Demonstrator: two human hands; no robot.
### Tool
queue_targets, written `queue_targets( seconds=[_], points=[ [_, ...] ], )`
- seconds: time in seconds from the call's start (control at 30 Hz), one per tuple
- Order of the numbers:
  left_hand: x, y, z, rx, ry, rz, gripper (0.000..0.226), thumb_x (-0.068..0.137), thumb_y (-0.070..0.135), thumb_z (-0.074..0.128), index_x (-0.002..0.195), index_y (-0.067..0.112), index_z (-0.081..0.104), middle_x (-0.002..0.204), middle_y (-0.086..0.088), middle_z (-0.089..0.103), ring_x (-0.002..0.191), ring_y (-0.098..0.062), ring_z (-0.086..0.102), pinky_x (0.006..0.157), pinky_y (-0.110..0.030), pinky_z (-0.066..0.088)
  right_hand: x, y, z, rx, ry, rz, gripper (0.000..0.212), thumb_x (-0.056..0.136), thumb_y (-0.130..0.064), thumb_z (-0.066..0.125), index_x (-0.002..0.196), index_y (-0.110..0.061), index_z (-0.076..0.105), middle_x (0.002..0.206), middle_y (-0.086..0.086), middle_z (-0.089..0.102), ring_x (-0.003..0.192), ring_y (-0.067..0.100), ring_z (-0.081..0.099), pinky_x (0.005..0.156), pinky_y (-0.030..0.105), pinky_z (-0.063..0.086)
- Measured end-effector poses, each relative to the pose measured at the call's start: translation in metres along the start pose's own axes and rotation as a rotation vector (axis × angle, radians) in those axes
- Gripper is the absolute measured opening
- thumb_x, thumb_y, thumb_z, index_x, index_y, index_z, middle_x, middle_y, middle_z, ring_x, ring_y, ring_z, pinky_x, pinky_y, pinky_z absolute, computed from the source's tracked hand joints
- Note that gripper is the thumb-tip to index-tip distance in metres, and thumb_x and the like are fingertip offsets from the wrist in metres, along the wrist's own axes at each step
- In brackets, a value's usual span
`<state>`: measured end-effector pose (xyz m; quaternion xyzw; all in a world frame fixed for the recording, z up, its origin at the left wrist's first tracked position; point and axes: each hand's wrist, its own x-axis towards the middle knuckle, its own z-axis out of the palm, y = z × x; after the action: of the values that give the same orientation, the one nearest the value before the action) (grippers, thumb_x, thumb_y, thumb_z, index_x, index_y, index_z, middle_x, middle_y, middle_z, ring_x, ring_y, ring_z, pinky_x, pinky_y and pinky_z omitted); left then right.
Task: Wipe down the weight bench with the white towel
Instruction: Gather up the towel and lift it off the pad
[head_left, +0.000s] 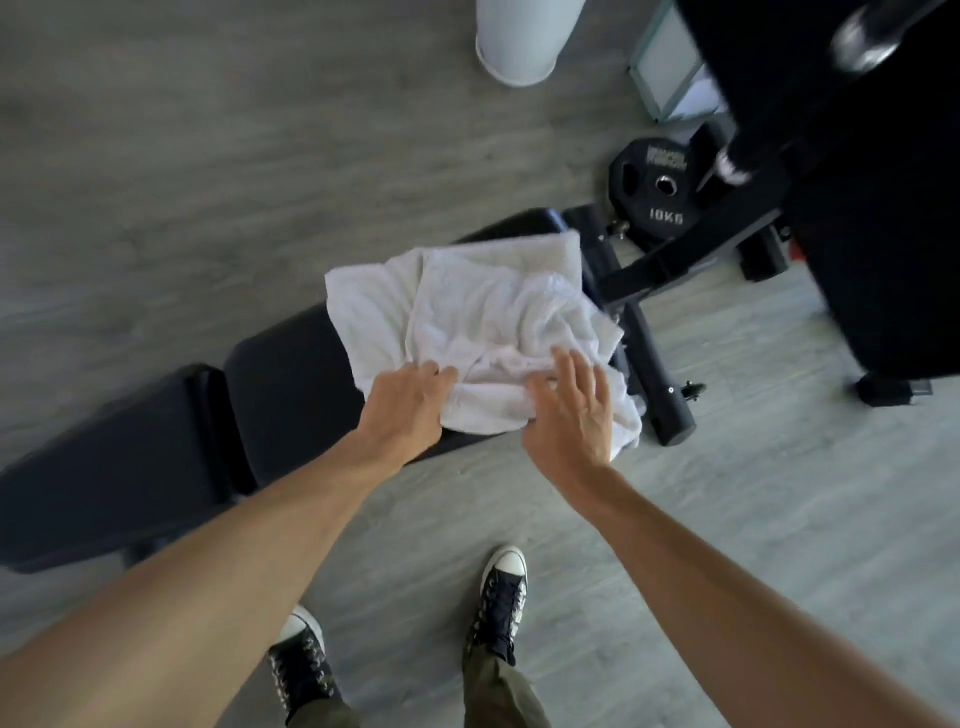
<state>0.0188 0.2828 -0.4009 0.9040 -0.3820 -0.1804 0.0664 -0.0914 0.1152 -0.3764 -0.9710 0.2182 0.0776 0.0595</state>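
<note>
Hands (408, 402) (569, 415) on white towel (483, 306) atop weight bench (291, 358)

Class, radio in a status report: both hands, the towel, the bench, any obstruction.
Left hand and right hand open, pressing crumpled white cloth towel. Towel lying on black padded weight bench. Nothing blocking the pad; black 10 kg weight plate on floor beyond.

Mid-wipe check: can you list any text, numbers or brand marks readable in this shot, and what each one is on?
"10KG": on the lower face of the black weight plate standing by the bench frame, above and right of the white towel.
Two raised lines of lettering at the top of the same plate: too blurred to read.
Nothing readable on the weight bench, the towel or the sneakers.
</note>
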Motion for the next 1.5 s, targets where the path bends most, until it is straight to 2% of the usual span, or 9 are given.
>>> queue_targets(
  seconds=[0.07,0.2,0.3,0.43,0.67,0.9,1.2,1.3,1.5],
  points=[
    [-0.01,0.005,-0.037,-0.035,-0.015,-0.013,0.026,0.081,0.005,0.065,0.105,0.011,0.057,0.091,-0.005,0.064,0.078,-0.028,0.063,0.062,-0.039,0.049,-0.006,-0.012,-0.036,0.083,-0.036,0.039,0.03,0.074,-0.002,0.06,0.101,-0.011,0.07,0.119,0.008,0.065,0.113,0.032,0.058,0.094,0.043,0.045],
    [-0.029,0.013,-0.126,-0.128,0.018,0.006,0.022,0.078,0.007,0.061,0.087,0.017,0.045,0.078,0.001,0.058,0.076,-0.029,0.062,0.064,-0.041,0.051,-0.017,-0.034,-0.12,0.173,-0.051,0.147,0.01,0.08,-0.01,0.05,0.084,-0.011,0.059,0.078,0.001,0.058,0.072,0.03,0.05,0.062,0.034,0.03],
    [-0.043,0.018,-0.195,-0.148,-0.061,0.102,0.025,0.078,0.021,0.061,0.085,0.026,0.037,0.07,0.008,0.046,0.075,-0.03,0.058,0.061,-0.037,0.034,-0.031,-0.044,-0.182,0.282,0.01,0.242,0.012,0.077,-0.016,0.052,0.084,-0.015,0.062,0.075,0.001,0.061,0.073,0.033,0.053,0.065,0.036,0.037],
    [-0.065,0.044,-0.266,-0.117,-0.153,0.289,0.034,0.08,0.051,0.065,0.102,0.028,0.052,0.097,0.005,0.064,0.097,-0.028,0.065,0.074,-0.04,0.047,-0.063,-0.045,-0.256,0.32,0.057,0.306,0.019,0.073,-0.019,0.052,0.086,-0.02,0.066,0.085,0.005,0.071,0.085,0.036,0.065,0.071,0.039,0.047],
    [-0.043,0.142,-0.379,-0.02,-0.017,0.456,0.022,0.072,0.043,0.063,0.083,0.024,0.066,0.09,0.0,0.076,0.089,-0.029,0.07,0.069,-0.035,0.05,-0.112,-0.005,-0.366,0.419,0.207,0.548,0.02,0.071,-0.026,0.05,0.081,-0.019,0.066,0.074,-0.002,0.06,0.084,0.031,0.065,0.067,0.034,0.043],
    [0.011,0.282,-0.46,0.113,0.108,0.633,0.024,0.077,0.042,0.066,0.097,0.029,0.069,0.098,0.0,0.075,0.093,-0.03,0.069,0.07,-0.034,0.045,-0.121,0.091,-0.465,0.411,0.378,0.716,0.02,0.076,-0.027,0.052,0.084,-0.014,0.066,0.072,0.002,0.057,0.073,0.032,0.057,0.062,0.033,0.04],
    [0.071,0.421,-0.559,0.104,0.415,0.788,0.024,0.085,0.035,0.066,0.109,0.032,0.071,0.11,-0.003,0.076,0.101,-0.033,0.07,0.071,-0.033,0.04,-0.101,0.194,-0.575,0.396,0.725,0.742,0.027,0.074,-0.023,0.051,0.091,-0.015,0.07,0.088,0.016,0.072,0.086,0.042,0.067,0.072,0.04,0.053],
    [0.085,0.447,-0.589,0.019,0.508,0.865,0.028,0.091,0.03,0.064,0.118,0.032,0.07,0.115,-0.003,0.075,0.103,-0.031,0.07,0.075,-0.034,0.044,-0.089,0.216,-0.608,0.384,0.859,0.736,0.019,0.076,-0.022,0.051,0.084,-0.014,0.066,0.075,0.01,0.064,0.079,0.039,0.065,0.068,0.038,0.045],
    [0.119,0.44,-0.574,-0.145,0.559,0.936,0.035,0.088,0.025,0.063,0.122,0.029,0.071,0.119,-0.003,0.073,0.108,-0.03,0.067,0.08,-0.036,0.048,-0.06,0.221,-0.579,0.284,1.058,0.695,0.015,0.077,-0.026,0.051,0.082,-0.016,0.06,0.081,0.007,0.067,0.072,0.033,0.059,0.065,0.039,0.047]
  ],
)
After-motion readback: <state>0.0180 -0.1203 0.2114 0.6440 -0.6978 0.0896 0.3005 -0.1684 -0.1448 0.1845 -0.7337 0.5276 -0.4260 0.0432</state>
